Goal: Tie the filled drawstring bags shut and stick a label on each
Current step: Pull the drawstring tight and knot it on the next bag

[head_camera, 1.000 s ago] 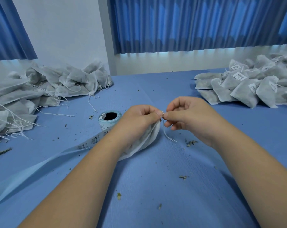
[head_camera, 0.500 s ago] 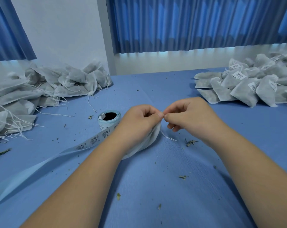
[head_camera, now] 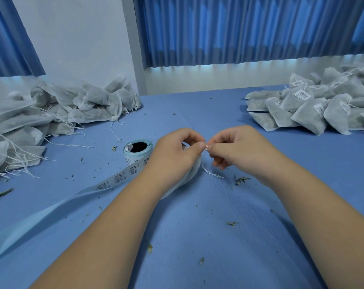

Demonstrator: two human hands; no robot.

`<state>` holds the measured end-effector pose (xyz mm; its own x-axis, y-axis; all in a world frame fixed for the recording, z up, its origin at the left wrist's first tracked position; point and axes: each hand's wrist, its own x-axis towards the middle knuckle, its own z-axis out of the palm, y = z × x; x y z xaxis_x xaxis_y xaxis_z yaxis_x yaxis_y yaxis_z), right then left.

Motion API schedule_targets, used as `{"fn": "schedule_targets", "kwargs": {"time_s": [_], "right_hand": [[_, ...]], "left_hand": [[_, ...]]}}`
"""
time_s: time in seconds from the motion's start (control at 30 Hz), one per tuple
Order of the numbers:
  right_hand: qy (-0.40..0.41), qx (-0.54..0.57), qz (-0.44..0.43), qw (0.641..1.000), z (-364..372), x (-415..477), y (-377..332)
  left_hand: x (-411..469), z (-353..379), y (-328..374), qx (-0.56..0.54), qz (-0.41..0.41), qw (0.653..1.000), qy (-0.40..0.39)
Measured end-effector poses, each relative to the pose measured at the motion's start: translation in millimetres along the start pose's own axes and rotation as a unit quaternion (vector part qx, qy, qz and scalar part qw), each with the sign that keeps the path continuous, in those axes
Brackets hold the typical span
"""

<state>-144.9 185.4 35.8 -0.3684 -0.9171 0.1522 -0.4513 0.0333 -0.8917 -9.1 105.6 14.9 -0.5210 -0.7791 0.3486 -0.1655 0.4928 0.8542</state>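
Note:
A white filled drawstring bag (head_camera: 187, 178) lies on the blue table under my left wrist, mostly hidden by it. My left hand (head_camera: 177, 151) and my right hand (head_camera: 237, 149) meet fingertip to fingertip above the bag's neck, both pinching its thin white drawstring (head_camera: 211, 173), whose loose end trails onto the table. A roll of barcode labels (head_camera: 138, 151) stands just left of my left hand, its backing strip (head_camera: 58, 207) running toward the near left edge.
A heap of white bags with loose strings (head_camera: 58, 109) fills the far left. A pile of tied, labelled bags (head_camera: 314, 107) sits at the far right. Dried herb bits (head_camera: 241, 180) are scattered on the blue table (head_camera: 197, 236). Blue curtains hang behind.
My two hands have drawn closer until the fingertips touch at the bag's neck. The string's loose end stays on the table.

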Motion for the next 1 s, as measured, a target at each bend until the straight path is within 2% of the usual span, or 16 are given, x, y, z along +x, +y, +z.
{"fn": "schedule_targets", "kwargs": {"time_s": [0.17, 0.27, 0.43, 0.57, 0.83, 1.0], "right_hand": [[-0.005, -0.006, 0.006, 1.000, -0.1, -1.3, -1.3], [-0.003, -0.014, 0.005, 1.000, -0.4, -2.6, -2.0], [0.004, -0.012, -0.001, 1.000, -0.8, -3.3, -3.7], [0.007, -0.007, -0.004, 1.000, -0.7, -3.9, -4.5], [-0.012, 0.001, -0.008, 1.000, -2.8, -5.1, -5.6], [-0.009, -0.009, -0.003, 1.000, -3.2, -4.5, -5.7]], "left_hand": [[-0.1, -2.9, 3.0, 0.121, 0.079, 0.989, -0.003], [-0.9, -3.4, 4.5, 0.131, 0.082, 0.988, -0.013], [-3.2, -1.8, 4.1, -0.020, -0.019, 0.999, -0.036], [-4.8, -2.8, 8.2, -0.176, -0.079, 0.978, -0.078], [-2.1, -11.7, 10.6, -0.254, -0.124, 0.948, -0.143], [0.7, -14.0, 11.0, -0.224, -0.108, 0.956, -0.156]]}}
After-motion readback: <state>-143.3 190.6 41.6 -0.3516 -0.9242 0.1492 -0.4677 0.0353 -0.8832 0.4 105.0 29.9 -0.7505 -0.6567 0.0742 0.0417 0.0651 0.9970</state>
